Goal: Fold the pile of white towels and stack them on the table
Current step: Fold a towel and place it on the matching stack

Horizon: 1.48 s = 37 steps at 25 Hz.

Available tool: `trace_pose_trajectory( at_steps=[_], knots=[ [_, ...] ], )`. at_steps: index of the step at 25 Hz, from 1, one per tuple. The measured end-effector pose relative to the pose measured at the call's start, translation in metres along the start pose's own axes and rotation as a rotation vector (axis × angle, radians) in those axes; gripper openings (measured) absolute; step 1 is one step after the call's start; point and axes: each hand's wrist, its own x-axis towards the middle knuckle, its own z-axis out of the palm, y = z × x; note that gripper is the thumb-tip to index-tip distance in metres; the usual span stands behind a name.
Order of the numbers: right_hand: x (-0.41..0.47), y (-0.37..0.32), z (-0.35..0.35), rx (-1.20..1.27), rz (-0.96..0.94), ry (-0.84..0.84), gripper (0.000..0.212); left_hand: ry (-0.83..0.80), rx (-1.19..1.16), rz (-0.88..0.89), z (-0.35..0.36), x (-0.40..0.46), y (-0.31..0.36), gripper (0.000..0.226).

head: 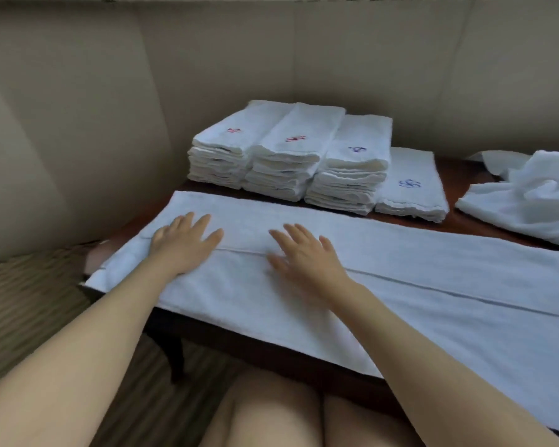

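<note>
We pressed our left hand (pixel 183 245) and right hand (pixel 304 253) flat, fingers straight, on the long folded towel (pixel 433 285) along the tabletop's (pixel 484 227) near edge; folded stacks (pixel 288 156) stood behind, loose towels (pixel 530 201) at right.

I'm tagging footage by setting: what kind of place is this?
Probably a hotel or spa linen area: stacks of folded white towels with stitched marks, a dark wooden table, and striped carpet.
</note>
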Motion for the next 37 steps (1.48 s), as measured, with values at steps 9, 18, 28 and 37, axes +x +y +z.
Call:
trace_pose_trajectory(
  at_steps=[9,18,28,37],
  knots=[
    [0.01,-0.007,0.015,-0.016,0.09,0.037,0.047,0.37,-0.484,-0.228,-0.004,0.02,-0.061,0.058],
    [0.062,-0.039,0.018,-0.117,-0.095,0.422,0.013,0.676,-0.627,-0.094,-0.032,0.046,-0.064,0.026],
    [0.018,-0.007,0.007,-0.081,-0.075,0.194,0.036,0.259,0.097,0.143,-0.041,0.009,0.029,0.039],
    [-0.146,0.173,-0.042,-0.109,0.462,0.174,0.046,0.226,0.253,0.773,-0.005,-0.069,0.191,0.029]
  ],
)
